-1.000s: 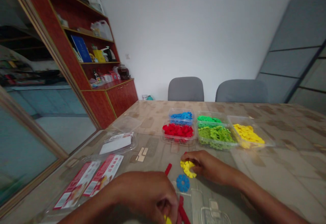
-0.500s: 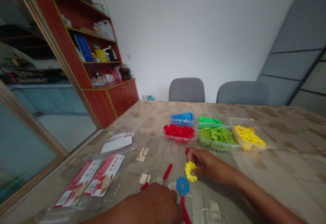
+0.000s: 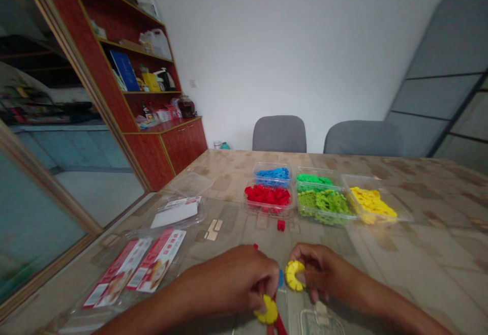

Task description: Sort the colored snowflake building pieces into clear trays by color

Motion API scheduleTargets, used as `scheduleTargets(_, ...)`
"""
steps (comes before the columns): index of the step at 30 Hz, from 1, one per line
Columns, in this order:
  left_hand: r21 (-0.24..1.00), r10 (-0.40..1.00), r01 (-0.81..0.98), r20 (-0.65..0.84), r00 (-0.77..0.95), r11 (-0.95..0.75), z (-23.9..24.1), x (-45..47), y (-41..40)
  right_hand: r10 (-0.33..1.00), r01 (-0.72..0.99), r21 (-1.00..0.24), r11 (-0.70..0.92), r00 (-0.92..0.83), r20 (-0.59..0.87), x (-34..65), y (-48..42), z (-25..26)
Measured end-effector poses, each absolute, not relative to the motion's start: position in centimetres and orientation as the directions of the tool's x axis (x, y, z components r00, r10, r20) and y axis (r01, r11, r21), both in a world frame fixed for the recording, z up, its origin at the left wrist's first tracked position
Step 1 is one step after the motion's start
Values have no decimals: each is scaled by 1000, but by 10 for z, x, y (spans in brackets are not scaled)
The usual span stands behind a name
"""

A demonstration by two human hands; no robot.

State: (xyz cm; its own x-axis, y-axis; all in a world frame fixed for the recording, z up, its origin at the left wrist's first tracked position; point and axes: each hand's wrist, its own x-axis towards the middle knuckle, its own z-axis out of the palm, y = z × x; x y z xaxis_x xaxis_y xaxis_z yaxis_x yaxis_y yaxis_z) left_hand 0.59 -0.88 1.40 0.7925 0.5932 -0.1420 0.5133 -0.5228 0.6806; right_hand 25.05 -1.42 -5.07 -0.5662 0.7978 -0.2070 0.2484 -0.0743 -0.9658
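Yellow disc L (image 3: 266, 310): pinched betw. thumb & fingertips of left hand (image 3: 244, 276); notched, round, hence no long axis.
Yellow disc R (image 3: 295, 275): pinched betw. thumb & fingers of right hand (image 3: 319, 269); located R of left hand, slightly farther out than disc L; near, but apart from it. Nearer hand: right, in contact.
Left grip: fingers curled, tips pressed on disc L; not spread.
Right grip: thumb & fingers pressed on disc R; not spread.
Blue disc (image 3: 281, 278): betw. both hands, mostly hidden behind left-hand fingers; contact w/ fingers, can't tell.
Red strip (image 3: 281, 325): just beside disc L, on right-hand side; long axis slanting toward wearer, partly hidden; contact, can't tell.
Red piece (image 3: 281, 225): beyond both hands, well apart.
Red pieces (image 3: 267, 196): tubbed, beyond left hand.
Yellow pieces (image 3: 371, 203): tubbed, beyond right hand, off R.
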Motion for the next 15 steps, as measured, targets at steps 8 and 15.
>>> scheduleTargets(8, 902, 803, 393, -97, 587, -179, -19, 25, 10, 758, 45, -990, -133, -639, -131, 236, -17, -44)
scheduleTargets(15, 895, 821, 377, -20, 571, -241, -30, 32, 5, 818, 50, -998, -29, -572, -52, 236, -15, -54)
